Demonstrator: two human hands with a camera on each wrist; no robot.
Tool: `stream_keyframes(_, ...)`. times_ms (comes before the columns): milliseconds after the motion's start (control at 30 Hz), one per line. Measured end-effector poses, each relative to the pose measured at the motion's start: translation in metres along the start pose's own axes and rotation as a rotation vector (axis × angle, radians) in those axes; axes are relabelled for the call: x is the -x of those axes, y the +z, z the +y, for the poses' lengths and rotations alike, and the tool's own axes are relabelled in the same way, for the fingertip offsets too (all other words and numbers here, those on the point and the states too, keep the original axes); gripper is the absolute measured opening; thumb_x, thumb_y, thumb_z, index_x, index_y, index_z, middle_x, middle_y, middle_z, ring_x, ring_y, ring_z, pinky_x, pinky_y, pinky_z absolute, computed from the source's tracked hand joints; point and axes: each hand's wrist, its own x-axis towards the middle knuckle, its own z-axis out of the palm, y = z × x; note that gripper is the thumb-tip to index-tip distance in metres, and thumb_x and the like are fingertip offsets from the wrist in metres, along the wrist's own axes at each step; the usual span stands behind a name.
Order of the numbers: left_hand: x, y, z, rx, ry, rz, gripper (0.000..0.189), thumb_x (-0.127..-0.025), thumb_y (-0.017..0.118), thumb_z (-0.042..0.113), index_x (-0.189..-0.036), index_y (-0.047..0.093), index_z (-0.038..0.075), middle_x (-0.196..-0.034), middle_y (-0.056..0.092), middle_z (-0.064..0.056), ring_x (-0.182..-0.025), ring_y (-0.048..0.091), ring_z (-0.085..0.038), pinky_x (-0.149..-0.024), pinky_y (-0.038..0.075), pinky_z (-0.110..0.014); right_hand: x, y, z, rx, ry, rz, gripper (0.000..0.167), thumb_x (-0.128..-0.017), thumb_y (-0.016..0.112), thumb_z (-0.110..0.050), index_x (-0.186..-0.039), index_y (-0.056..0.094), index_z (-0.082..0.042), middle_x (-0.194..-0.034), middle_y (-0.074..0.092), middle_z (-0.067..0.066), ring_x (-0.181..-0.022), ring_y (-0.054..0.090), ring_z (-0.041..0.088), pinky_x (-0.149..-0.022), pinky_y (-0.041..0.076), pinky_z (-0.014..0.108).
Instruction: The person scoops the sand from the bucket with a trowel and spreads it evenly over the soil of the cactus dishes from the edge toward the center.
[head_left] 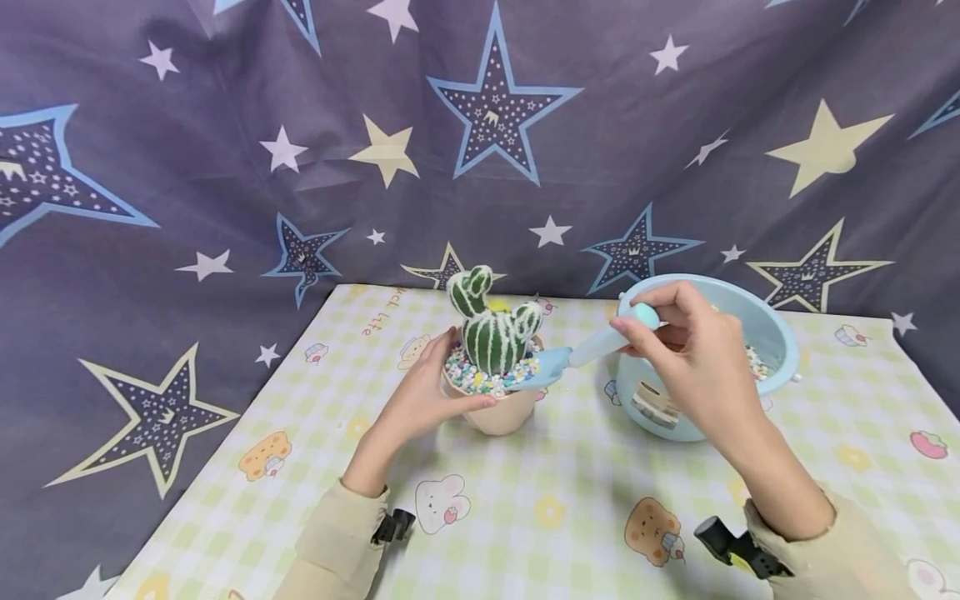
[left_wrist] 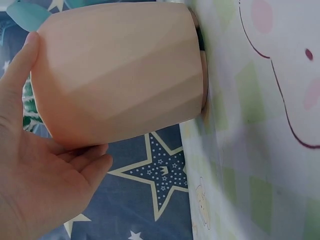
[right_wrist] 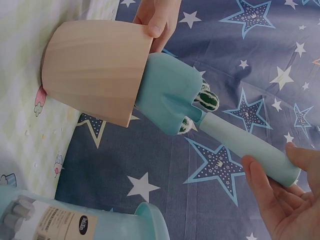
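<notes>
A green cactus (head_left: 495,340) with white stripes stands in a peach flowerpot (head_left: 501,414), its top covered with small coloured pebbles (head_left: 471,377). My left hand (head_left: 429,385) holds the pot at its left side, with the thumb along the front rim; in the left wrist view the fingers (left_wrist: 95,167) curl beside the pot wall. My right hand (head_left: 693,358) grips a light blue toy shovel (right_wrist: 250,145) near the end of its handle. The shovel's blade (right_wrist: 172,92) lies tilted over the pot's right rim, at the pebbles.
Right of the pot stands a light blue bucket (head_left: 780,333) with a paper label and some pebbles (head_left: 756,363) inside. A checked cloth (head_left: 570,542) with cartoon prints covers the table. Behind it hangs a dark star-patterned curtain (head_left: 375,75).
</notes>
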Motion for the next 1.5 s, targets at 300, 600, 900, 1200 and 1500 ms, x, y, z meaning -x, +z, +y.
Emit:
stream_keyframes(300,0.001,0.001,0.002,0.001,-0.01,0.005,0.125,-0.069,0.082,0.064,-0.161,0.014,0.013,-0.167,0.021,-0.01,-0.152,0.026,-0.033,-0.122,0.027,-0.055,0.002,-0.002,0.003,0.0,-0.017,0.022,0.021,-0.088,0.073,-0.002,-0.105,0.062,0.002,-0.093,0.078,0.012,-0.066,0.068,-0.01,-0.063,0.057,0.01)
stream_keyframes(600,0.004,0.004,0.007,-0.025,-0.025,0.044,0.124,-0.07,0.083,0.061,-0.16,0.017,0.01,-0.165,0.024,-0.011,-0.15,0.03,-0.033,-0.121,0.03,-0.053,0.003,-0.002,0.003,-0.004,-0.032,0.03,0.021,-0.088,0.074,-0.001,-0.105,0.062,0.002,-0.094,0.078,0.013,-0.068,0.067,-0.013,-0.065,0.056,0.009)
stream_keyframes(900,0.009,0.009,0.017,-0.038,-0.081,0.092,0.123,-0.07,0.084,0.059,-0.16,0.017,0.006,-0.164,0.023,-0.017,-0.145,0.037,-0.04,-0.117,0.038,-0.055,0.003,-0.001,0.0,-0.003,-0.05,0.033,0.021,-0.087,0.074,-0.001,-0.105,0.062,0.002,-0.094,0.078,0.011,-0.068,0.066,-0.012,-0.064,0.057,0.01)
stream_keyframes(1200,0.012,0.012,0.023,-0.078,-0.123,0.112,0.122,-0.07,0.082,0.063,-0.159,0.018,0.01,-0.161,0.029,-0.015,-0.137,0.048,-0.04,-0.107,0.047,-0.055,0.005,-0.002,0.0,0.001,-0.05,0.031,0.021,-0.088,0.073,-0.001,-0.105,0.062,0.002,-0.094,0.078,0.011,-0.068,0.065,-0.014,-0.064,0.056,0.009)
stream_keyframes(1500,0.0,-0.01,0.003,0.007,-0.01,-0.044,0.12,-0.07,0.085,0.056,-0.159,0.02,0.01,-0.162,0.032,-0.012,-0.146,0.038,-0.034,-0.121,0.032,-0.053,0.005,-0.002,0.0,0.002,-0.053,0.031,0.021,-0.088,0.073,0.0,-0.105,0.061,0.003,-0.094,0.078,0.012,-0.068,0.065,-0.015,-0.064,0.056,0.009)
